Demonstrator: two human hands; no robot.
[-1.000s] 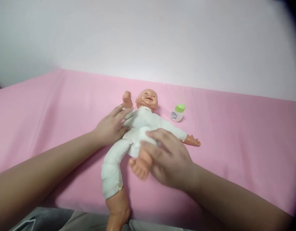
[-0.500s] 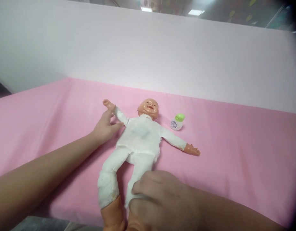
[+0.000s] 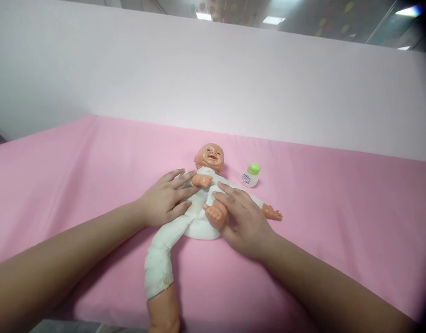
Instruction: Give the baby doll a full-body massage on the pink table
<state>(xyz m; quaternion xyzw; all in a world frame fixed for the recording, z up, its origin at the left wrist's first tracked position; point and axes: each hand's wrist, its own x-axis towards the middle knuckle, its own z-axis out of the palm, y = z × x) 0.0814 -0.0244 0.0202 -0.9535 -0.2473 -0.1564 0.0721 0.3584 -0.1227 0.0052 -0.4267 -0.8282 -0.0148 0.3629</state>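
Observation:
A baby doll point(image 3: 210, 156) in a white suit lies on its back on the pink sheet point(image 3: 337, 222), head away from me. My left hand point(image 3: 164, 199) lies flat with fingers spread, pressing one of the doll's arms point(image 3: 201, 179) across its chest. My right hand point(image 3: 244, 222) is wrapped round one of the doll's legs, bent up onto the belly so that the bare foot point(image 3: 216, 215) shows beside my thumb. The doll's other leg point(image 3: 161, 263) stretches straight toward me. Its other arm point(image 3: 271, 212) sticks out to the right past my right hand.
A small white bottle with a green cap point(image 3: 251, 175) stands on the sheet just right of the doll's head. A pale wall panel point(image 3: 199, 78) rises behind the pink surface. The sheet's near edge runs along the bottom of the view.
My right hand has pushed the doll's leg from straight back up onto its belly. My left hand has folded the doll's outstretched arm across its chest.

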